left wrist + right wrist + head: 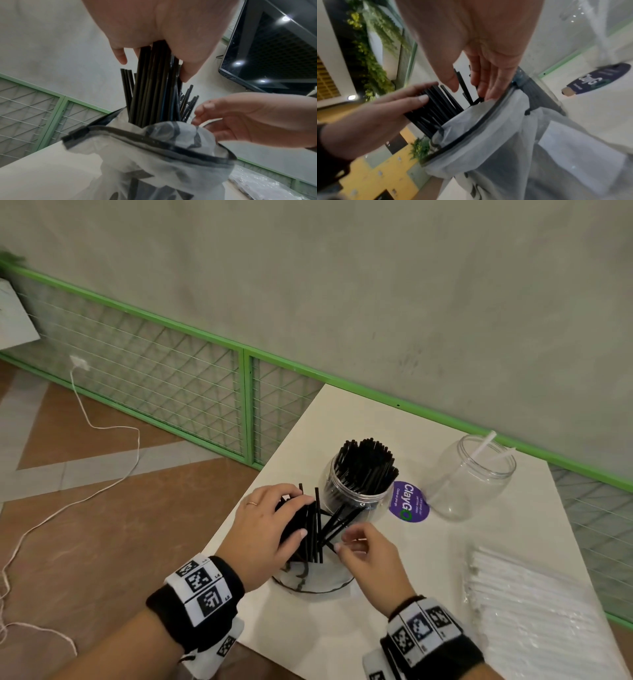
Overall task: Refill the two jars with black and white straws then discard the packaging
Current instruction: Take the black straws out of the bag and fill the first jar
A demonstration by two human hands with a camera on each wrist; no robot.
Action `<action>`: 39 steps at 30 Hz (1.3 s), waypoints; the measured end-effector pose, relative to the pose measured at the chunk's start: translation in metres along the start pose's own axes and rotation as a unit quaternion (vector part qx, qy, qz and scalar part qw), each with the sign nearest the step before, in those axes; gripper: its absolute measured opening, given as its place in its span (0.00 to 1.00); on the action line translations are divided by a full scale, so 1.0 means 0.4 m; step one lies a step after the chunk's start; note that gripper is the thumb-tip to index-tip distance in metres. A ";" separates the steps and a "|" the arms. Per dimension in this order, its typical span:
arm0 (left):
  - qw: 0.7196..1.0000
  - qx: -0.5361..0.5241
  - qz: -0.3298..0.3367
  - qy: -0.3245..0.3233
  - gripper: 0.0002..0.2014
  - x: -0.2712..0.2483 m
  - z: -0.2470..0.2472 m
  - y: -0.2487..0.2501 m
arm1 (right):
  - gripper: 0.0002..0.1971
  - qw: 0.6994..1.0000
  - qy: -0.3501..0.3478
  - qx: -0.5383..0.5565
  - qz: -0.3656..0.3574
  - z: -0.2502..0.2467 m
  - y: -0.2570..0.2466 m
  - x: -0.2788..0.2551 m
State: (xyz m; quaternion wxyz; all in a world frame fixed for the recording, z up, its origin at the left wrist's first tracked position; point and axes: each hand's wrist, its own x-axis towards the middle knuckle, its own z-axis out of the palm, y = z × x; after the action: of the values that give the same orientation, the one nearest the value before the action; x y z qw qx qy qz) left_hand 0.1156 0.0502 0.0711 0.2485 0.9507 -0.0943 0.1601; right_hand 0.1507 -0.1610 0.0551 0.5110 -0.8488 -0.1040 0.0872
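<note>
A: We've got our left hand (270, 525) wrapped round a bundle of black straws (310, 529), fingers curled over the top, thumb underneath, right where they stick out of the clear bag (310, 580) at the near edge of the bench (428, 559).

B: And our right hand (370, 553)? From the head view we'd say it pinches a few loose straws with thumb and fingertips.

A: The right wrist view shows the fingers (488, 83) fairly straight, closing on two or three stragglers. So a light pinch.

B: How do they handle, do we reckon?

A: Light, thin, stiff enough to stay straight but smooth, so they'll likely slide past each other and fan out. We'd grip the whole bundle round its middle, firmly, not at the tips.

B: Which way do they run?

A: Long axis away from us, far ends rising toward the black jar (356, 487), which stands just beyond and is already packed with upright straws. The loose ones splay to the right.

B: And the white side?

A: The clear jar (472, 477) holds two white straws (479, 453) leaning; the white pack (534, 604) lies flat at our right, unopened as far as we can tell.
</note>
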 end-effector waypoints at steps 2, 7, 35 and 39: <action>1.000 0.005 -0.007 0.017 0.27 -0.008 -0.007 -0.004 | 0.12 0.998 -0.019 -0.065 0.018 0.011 0.008 0.009; 0.969 -0.159 -0.171 0.080 0.55 -0.047 -0.003 -0.013 | 0.21 0.994 -0.035 -0.091 0.043 0.018 -0.005 0.014; 0.925 -0.292 -0.242 0.014 0.58 -0.118 0.041 -0.036 | 0.23 0.991 -0.116 -0.043 -0.042 0.024 -0.010 0.016; 0.875 -0.392 -0.273 -0.081 0.53 -0.133 0.054 -0.041 | 0.41 0.984 -0.160 -0.072 -0.015 0.016 0.039 0.007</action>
State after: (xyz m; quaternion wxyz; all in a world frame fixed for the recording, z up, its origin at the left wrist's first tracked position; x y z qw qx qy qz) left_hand 0.0760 0.0586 0.0272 0.6261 0.7729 0.0940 -0.0420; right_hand 0.1529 -0.1618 0.0382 0.4267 -0.8566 -0.2035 0.2068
